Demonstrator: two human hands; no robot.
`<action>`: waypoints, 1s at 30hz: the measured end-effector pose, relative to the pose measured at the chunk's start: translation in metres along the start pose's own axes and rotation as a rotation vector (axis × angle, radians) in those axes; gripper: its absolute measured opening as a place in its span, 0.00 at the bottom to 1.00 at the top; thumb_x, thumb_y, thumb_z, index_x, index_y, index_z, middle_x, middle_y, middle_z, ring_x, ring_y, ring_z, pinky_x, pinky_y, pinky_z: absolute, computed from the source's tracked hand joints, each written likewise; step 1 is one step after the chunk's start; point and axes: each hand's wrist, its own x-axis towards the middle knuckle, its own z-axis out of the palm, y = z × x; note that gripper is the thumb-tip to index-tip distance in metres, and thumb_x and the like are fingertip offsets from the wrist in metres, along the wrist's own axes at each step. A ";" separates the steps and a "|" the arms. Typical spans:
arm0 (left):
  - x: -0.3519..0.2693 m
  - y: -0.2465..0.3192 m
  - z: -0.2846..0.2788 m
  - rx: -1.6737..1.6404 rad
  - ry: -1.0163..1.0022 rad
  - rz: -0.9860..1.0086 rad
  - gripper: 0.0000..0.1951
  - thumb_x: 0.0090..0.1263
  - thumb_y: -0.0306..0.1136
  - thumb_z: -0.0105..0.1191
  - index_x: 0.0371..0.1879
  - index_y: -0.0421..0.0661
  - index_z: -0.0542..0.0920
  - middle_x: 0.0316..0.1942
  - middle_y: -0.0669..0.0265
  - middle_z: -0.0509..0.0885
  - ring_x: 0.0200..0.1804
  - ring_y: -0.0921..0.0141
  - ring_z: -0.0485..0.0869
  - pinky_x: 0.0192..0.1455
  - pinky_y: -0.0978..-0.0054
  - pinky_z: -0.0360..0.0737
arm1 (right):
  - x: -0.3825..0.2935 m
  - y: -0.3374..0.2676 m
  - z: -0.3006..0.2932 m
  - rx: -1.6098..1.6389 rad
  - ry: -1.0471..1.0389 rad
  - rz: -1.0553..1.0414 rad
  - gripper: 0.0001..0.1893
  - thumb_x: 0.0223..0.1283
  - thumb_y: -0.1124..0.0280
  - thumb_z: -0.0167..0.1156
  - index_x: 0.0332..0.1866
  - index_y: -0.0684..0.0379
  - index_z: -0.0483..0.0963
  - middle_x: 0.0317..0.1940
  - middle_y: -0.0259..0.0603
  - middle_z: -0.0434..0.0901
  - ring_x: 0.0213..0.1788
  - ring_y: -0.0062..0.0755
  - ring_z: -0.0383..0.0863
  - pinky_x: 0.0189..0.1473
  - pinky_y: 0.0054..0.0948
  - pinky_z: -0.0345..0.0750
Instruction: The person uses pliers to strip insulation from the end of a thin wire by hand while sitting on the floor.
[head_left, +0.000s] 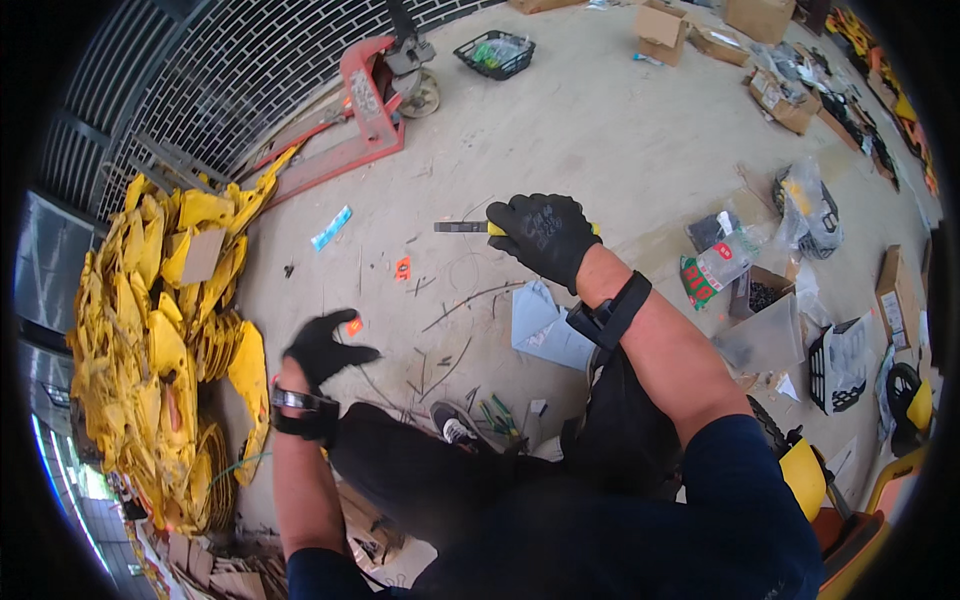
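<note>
In the head view my right hand (546, 234), in a black glove, is closed around a tool with a yellow handle; its narrow dark end (459, 226) points left. The glove hides most of the tool, so its kind cannot be told. My left hand (328, 346), also black-gloved, is held out at the left with thumb and fingers apart and nothing between them. Beneath it, on the concrete floor, are an orange tag (354, 325) and dark strips (446, 367). Pliers with green handles (500, 420) lie beside my shoe (454, 424). A folded light-blue sheet (547, 326) lies below my right hand.
Stacked yellow panels (161, 337) rise at the left, near a red pallet jack (367, 112). A black basket (495, 54) stands at the top. On the right are an open box of small dark parts (759, 291), plastic bags (724, 259) and another black basket (836, 367).
</note>
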 end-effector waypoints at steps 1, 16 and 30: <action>-0.008 0.000 -0.015 -0.040 0.173 -0.061 0.35 0.50 0.50 0.76 0.55 0.42 0.83 0.51 0.53 0.86 0.56 0.60 0.84 0.61 0.65 0.78 | 0.001 -0.004 0.000 0.016 -0.002 -0.010 0.13 0.60 0.55 0.64 0.44 0.48 0.73 0.31 0.37 0.81 0.34 0.43 0.85 0.33 0.44 0.79; 0.026 0.135 0.073 -1.581 0.173 0.050 0.15 0.72 0.26 0.55 0.55 0.36 0.78 0.44 0.58 0.86 0.24 0.73 0.83 0.25 0.78 0.82 | -0.002 -0.039 0.001 0.035 -0.053 -0.146 0.14 0.58 0.55 0.65 0.42 0.50 0.74 0.30 0.37 0.80 0.35 0.41 0.85 0.35 0.42 0.80; 0.034 0.131 0.062 -1.456 0.311 -0.020 0.09 0.69 0.32 0.60 0.38 0.38 0.83 0.22 0.66 0.81 0.17 0.75 0.75 0.19 0.80 0.71 | -0.008 -0.021 0.010 0.533 -0.309 0.033 0.17 0.62 0.53 0.63 0.47 0.54 0.74 0.32 0.49 0.82 0.37 0.55 0.83 0.39 0.46 0.76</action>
